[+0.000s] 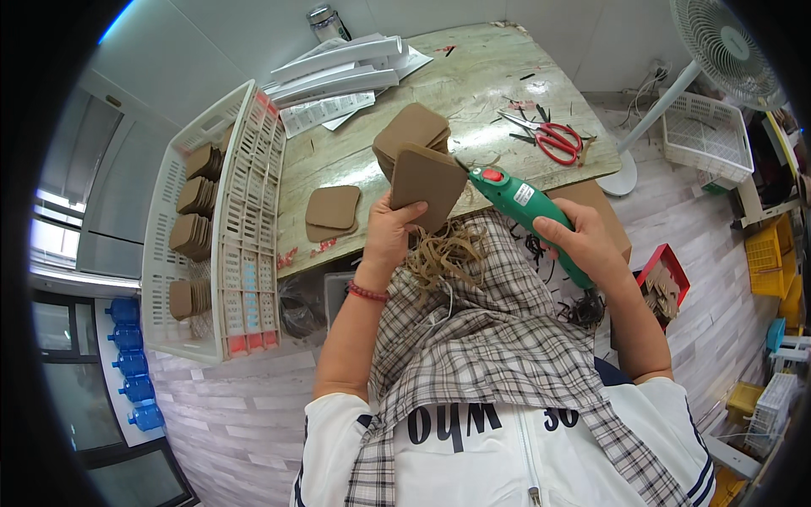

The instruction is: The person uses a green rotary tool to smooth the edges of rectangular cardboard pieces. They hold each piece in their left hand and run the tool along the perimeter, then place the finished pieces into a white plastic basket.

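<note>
My left hand [390, 235] is closed on a brown rounded-corner pad [428, 188], thumb on its face, holding it tilted over the table's front edge. In my right hand [585, 240] is a green handheld power tool [522, 201] with a red switch. Its thin dark tip points at the pad's right edge; whether they touch I cannot tell. Behind the held pad lies a stack of similar brown pads [411, 128]. Two more pads [333, 208] overlap on the table to the left. Curled brown strips [446, 253] lie heaped on my plaid apron [490, 329].
A white plastic crate [251, 228] with several bundles of brown pads stands left. On the table [473, 76] are red-handled scissors [557, 142], dark scraps and papers [338, 76]. A fan [728, 51] stands right, near a red box [665, 283] of brown pieces.
</note>
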`<state>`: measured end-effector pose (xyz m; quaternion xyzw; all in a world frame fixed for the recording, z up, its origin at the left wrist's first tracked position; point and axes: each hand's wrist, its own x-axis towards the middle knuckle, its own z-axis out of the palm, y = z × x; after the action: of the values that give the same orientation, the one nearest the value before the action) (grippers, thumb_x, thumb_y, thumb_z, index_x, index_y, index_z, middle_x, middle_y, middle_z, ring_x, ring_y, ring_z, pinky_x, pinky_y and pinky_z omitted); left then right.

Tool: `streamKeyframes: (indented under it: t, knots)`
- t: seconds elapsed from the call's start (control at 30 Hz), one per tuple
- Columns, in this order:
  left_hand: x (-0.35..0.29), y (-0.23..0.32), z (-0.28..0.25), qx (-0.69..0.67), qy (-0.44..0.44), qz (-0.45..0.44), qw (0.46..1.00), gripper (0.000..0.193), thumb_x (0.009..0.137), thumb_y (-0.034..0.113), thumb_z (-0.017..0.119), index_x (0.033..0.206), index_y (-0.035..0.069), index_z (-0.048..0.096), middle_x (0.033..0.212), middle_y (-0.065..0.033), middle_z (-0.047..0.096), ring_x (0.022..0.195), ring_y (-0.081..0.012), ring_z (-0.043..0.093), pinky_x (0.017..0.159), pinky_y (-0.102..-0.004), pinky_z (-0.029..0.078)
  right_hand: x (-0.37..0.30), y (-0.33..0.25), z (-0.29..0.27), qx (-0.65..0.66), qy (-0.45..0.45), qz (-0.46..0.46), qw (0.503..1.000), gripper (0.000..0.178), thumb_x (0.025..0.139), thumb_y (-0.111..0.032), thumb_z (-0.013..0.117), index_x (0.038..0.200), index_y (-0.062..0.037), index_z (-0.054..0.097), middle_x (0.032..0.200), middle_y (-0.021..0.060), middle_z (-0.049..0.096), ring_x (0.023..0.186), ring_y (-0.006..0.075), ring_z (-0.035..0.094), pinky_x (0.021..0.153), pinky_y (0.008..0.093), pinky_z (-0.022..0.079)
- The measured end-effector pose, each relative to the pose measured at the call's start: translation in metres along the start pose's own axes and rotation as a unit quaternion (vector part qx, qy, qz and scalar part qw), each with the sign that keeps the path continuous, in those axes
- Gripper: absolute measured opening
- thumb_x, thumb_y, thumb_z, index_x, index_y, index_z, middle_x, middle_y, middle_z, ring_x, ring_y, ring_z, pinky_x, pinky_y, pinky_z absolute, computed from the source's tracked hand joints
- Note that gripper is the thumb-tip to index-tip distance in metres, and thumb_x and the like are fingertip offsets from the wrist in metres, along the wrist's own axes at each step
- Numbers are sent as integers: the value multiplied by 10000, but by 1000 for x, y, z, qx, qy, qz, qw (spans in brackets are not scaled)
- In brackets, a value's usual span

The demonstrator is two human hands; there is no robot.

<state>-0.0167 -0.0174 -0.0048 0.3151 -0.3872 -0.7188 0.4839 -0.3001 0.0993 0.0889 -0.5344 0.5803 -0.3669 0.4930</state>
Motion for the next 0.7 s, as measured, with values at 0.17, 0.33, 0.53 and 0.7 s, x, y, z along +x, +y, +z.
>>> streamKeyframes:
  t: [0.17,0.33,0.53,0.7]
  knots:
    - [-9,19,2,52,-33,-8,998,459,772,-118,643,1212,8,606,1073,-57,682,915,-131,663,804,-269,553,-6,2,4,-15,1,-2,1000,337,874,-328,683,935,0,639,666,5,574,580,66,534,537,239,437]
    - [-17,17,1,72,-40,-51,995,493,749,-111,666,1223,6,596,1072,-61,680,925,-136,657,810,-271,545,-6,8,12,-33,2,0,999,357,868,-336,688,937,10,635,665,20,581,576,70,537,533,243,441]
    - [-23,12,7,101,-60,-105,987,533,742,-119,663,1255,-4,575,1098,-67,670,958,-132,636,860,-276,515,-2,6,17,-21,-5,15,1000,368,874,-348,680,938,11,632,674,22,583,578,73,540,537,239,440]
    - [-22,23,0,177,-98,-153,967,501,765,-92,641,1251,10,581,1088,-39,664,938,-114,620,858,-260,495,-1,7,12,14,-32,32,999,366,875,-348,674,922,12,631,683,23,585,570,80,538,533,237,433]
